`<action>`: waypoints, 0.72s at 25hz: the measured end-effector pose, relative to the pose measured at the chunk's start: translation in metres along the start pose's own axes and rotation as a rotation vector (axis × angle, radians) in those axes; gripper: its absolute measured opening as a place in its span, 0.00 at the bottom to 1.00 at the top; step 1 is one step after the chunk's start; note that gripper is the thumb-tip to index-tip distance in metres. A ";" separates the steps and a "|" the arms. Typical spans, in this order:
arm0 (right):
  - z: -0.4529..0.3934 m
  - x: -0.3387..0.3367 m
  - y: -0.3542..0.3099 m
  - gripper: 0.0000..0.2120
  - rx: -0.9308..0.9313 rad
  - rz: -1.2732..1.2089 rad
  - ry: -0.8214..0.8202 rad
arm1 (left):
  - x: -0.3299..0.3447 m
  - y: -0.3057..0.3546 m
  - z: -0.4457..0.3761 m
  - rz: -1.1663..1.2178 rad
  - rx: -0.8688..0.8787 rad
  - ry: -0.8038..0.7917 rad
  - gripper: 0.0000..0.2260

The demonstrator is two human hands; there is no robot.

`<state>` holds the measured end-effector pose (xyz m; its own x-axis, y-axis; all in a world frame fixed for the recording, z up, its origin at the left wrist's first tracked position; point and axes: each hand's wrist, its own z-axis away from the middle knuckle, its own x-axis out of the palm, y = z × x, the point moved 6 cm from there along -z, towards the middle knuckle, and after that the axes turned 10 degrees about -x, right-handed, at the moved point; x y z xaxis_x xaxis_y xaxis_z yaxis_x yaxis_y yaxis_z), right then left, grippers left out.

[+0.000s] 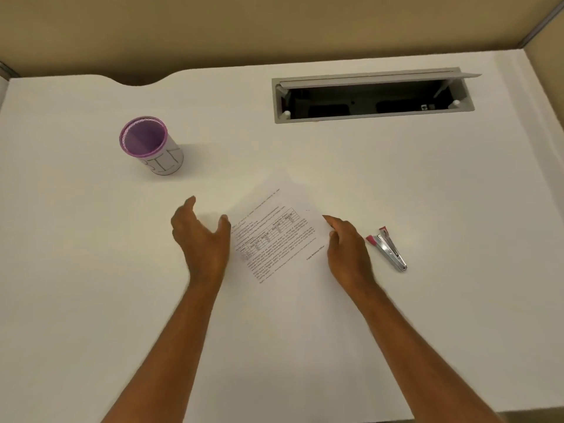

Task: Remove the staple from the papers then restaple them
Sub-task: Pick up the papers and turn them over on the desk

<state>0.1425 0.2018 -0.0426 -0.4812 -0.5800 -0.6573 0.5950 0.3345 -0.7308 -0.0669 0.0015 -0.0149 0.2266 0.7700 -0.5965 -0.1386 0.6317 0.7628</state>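
Observation:
The printed papers [279, 236] lie flat and turned at an angle in the middle of the white desk [91, 270]. My left hand [201, 236] hovers open at their left edge, fingers spread, thumb near the sheet. My right hand [348, 248] rests at the right edge of the papers, its fingertips touching the sheet's right corner, holding nothing that I can see. A small silver stapler with pink ends [387, 248] lies on the desk just right of my right hand, untouched. No staple is clearly visible on the papers.
A purple mesh cup wrapped in a paper label [149, 145] stands at the back left. A grey cable hatch [372, 97] is open at the back right of the desk. Beige partition walls [274, 25] close off the far side.

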 end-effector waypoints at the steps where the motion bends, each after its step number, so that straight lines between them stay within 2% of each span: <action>1: 0.000 0.001 0.000 0.21 -0.029 0.023 0.004 | 0.007 0.023 0.004 -0.161 0.232 0.030 0.28; 2: 0.000 0.000 0.000 0.21 -0.055 0.050 0.010 | 0.021 0.042 0.010 -0.305 0.439 -0.022 0.28; 3: 0.000 0.001 -0.001 0.21 -0.076 0.078 0.017 | 0.041 0.057 0.015 -0.423 0.599 -0.141 0.27; 5: 0.003 0.001 -0.002 0.20 -0.109 0.142 0.043 | 0.079 0.070 0.024 -0.617 0.753 -0.432 0.26; 7: 0.007 0.001 -0.003 0.19 -0.132 0.195 0.092 | 0.104 0.074 0.025 -0.746 0.783 -0.588 0.25; 11: 0.015 0.001 0.003 0.14 -0.149 0.191 0.165 | 0.125 0.077 0.016 -0.812 0.826 -0.606 0.13; 13: 0.018 0.001 0.002 0.13 -0.185 0.237 0.185 | 0.129 0.073 0.010 -0.795 0.793 -0.662 0.07; 15: 0.022 -0.002 0.002 0.13 -0.232 0.245 0.228 | 0.134 0.067 0.005 -0.769 0.707 -0.772 0.07; 18: 0.032 -0.022 0.014 0.15 -0.180 0.246 0.410 | 0.135 0.060 -0.002 -0.733 0.605 -0.857 0.05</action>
<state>0.1820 0.1958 -0.0322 -0.5754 -0.1405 -0.8057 0.6194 0.5685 -0.5414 -0.0465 0.1439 -0.0501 0.6407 -0.1862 -0.7449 0.6894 0.5667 0.4513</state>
